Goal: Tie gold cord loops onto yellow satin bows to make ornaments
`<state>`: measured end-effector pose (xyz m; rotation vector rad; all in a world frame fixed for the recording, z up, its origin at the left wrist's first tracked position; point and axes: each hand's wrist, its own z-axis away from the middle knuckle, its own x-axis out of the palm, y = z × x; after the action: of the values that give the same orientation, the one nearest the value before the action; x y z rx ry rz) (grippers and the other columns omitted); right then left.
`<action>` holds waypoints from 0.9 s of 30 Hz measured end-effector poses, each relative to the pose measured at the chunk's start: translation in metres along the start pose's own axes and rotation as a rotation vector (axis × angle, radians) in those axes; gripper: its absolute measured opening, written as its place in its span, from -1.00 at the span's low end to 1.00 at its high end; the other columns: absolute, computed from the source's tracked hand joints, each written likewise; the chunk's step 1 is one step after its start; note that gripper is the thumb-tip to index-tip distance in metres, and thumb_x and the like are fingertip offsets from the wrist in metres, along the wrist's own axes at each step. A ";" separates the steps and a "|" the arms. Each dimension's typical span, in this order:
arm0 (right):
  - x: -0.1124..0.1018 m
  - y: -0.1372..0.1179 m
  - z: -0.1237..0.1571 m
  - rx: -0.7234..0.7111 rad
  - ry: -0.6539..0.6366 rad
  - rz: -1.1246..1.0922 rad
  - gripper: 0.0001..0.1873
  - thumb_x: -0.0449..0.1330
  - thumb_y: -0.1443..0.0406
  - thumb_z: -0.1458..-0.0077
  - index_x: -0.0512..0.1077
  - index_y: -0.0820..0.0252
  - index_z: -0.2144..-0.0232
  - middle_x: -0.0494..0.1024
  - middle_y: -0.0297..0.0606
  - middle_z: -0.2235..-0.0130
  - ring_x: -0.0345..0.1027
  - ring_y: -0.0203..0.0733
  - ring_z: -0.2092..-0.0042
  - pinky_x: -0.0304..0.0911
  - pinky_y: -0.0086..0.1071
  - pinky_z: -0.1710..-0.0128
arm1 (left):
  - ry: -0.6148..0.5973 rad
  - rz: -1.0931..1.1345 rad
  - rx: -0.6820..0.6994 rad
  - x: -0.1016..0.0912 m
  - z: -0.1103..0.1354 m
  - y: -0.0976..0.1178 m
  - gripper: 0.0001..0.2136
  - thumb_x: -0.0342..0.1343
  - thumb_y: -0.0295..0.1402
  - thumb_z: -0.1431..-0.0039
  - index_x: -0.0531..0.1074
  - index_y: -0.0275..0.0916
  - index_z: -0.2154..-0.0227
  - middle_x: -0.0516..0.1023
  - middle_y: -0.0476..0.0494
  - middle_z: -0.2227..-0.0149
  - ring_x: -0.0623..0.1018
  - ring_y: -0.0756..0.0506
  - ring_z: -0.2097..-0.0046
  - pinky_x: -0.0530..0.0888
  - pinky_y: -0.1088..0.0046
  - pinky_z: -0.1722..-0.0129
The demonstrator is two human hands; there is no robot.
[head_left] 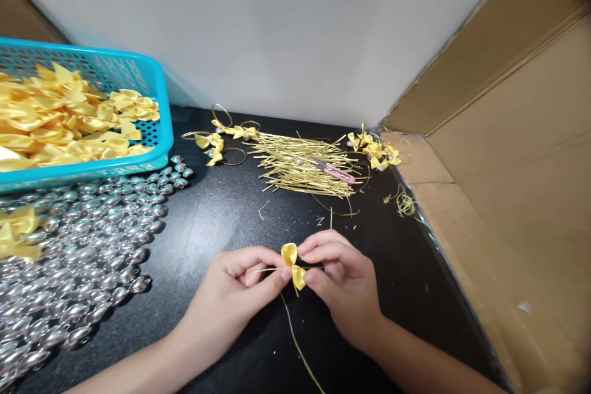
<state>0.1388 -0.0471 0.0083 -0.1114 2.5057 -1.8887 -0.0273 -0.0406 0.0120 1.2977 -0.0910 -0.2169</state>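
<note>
Over the black table (221, 221), my left hand (235, 295) and my right hand (344, 280) meet at a small yellow satin bow (292, 265). Both hands pinch it, fingers closed. A thin gold wire (298, 345) runs through the bow, pokes out to the left by my left fingers and trails down toward me. The bow stands upright between my fingertips.
A turquoise basket (159, 111) of yellow bows stands at the back left. Silver heart beads (78, 258) spread across the left. Cut gold wires (300, 163) with pink scissors (339, 173) lie behind, finished bows (373, 151) beside them. Cardboard wall (508, 197) on the right.
</note>
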 end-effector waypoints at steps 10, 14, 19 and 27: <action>0.003 -0.001 0.001 -0.131 -0.012 0.060 -0.86 0.24 0.45 -0.08 0.47 0.11 0.42 0.56 -0.33 0.42 0.45 -0.26 0.37 0.39 -0.35 0.35 | -0.071 -0.036 -0.034 0.001 0.002 -0.004 -0.83 0.20 -0.26 0.04 0.59 -0.25 0.55 0.00 0.16 0.70 0.03 0.04 0.58 0.07 0.53 0.57; 0.004 -0.004 0.000 -0.255 -0.042 0.133 -0.83 0.20 0.50 -0.08 0.46 0.13 0.41 0.57 -0.31 0.44 0.45 -0.24 0.38 0.39 -0.32 0.34 | -0.101 -0.008 -0.039 0.000 0.003 -0.004 -0.82 0.19 -0.25 0.03 0.57 -0.26 0.55 -0.04 0.16 0.66 0.02 0.03 0.56 0.03 0.53 0.56; 0.003 -0.001 0.002 -0.134 -0.025 0.044 -0.82 0.22 0.52 -0.07 0.46 0.13 0.42 0.55 -0.33 0.41 0.42 -0.27 0.35 0.36 -0.35 0.33 | -0.152 0.044 -0.050 0.000 0.001 -0.003 -0.80 0.19 -0.24 -0.01 0.55 -0.27 0.55 -0.01 0.15 0.66 0.02 0.04 0.56 0.01 0.54 0.57; 0.006 0.002 0.005 -0.083 0.006 -0.027 -0.81 0.25 0.53 -0.03 0.48 0.13 0.44 0.55 -0.34 0.42 0.40 -0.28 0.35 0.34 -0.36 0.32 | -0.202 0.204 -0.101 0.004 0.001 -0.003 -0.78 0.24 -0.22 0.02 0.46 -0.26 0.61 -0.02 0.19 0.68 -0.03 0.06 0.58 -0.04 0.55 0.60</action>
<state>0.1328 -0.0518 0.0056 -0.1410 2.5999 -1.7969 -0.0243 -0.0434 0.0095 1.1541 -0.3783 -0.1743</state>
